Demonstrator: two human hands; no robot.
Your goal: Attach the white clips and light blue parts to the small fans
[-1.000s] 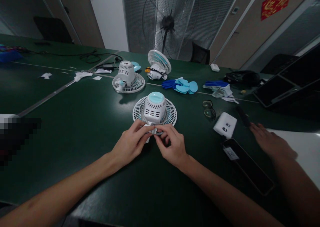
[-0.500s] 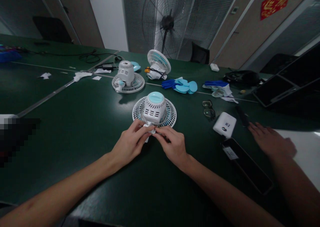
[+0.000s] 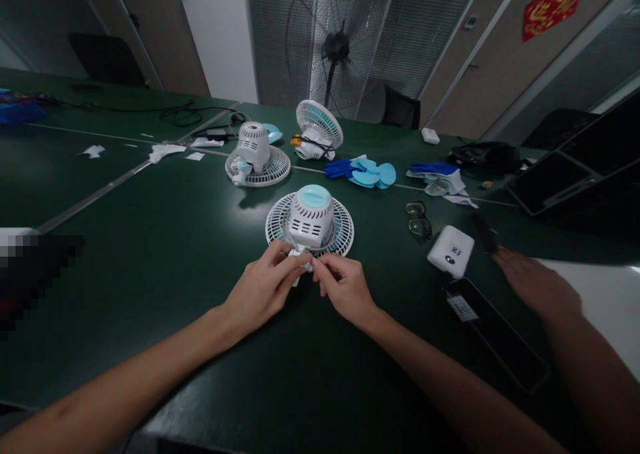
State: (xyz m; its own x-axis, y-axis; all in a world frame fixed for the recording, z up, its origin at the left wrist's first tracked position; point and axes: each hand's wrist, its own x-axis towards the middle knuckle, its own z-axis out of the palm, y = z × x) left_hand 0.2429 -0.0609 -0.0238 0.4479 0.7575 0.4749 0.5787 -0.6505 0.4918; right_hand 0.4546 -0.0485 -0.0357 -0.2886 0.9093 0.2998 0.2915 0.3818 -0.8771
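A small white fan lies face down on the dark green table, its vented motor housing with a light blue cap pointing up. My left hand is closed, thumb and fingers gripping the white neck piece on the near side of the fan. Just right of it, my right hand is closed in a pinch beside the same piece. Whatever lies between its fingertips is too small and hidden to make out. Both hands partly cover the neck piece.
Behind stand a second face-down fan and a tilted fan. Light blue blades lie by a blue glove. To the right are glasses, a white box, a black power bank and another person's hand.
My right fingertips have drawn slightly down and right, opening a small gap from the left fingers. My left hand keeps its grip. The other person's hand at right has shifted a little.
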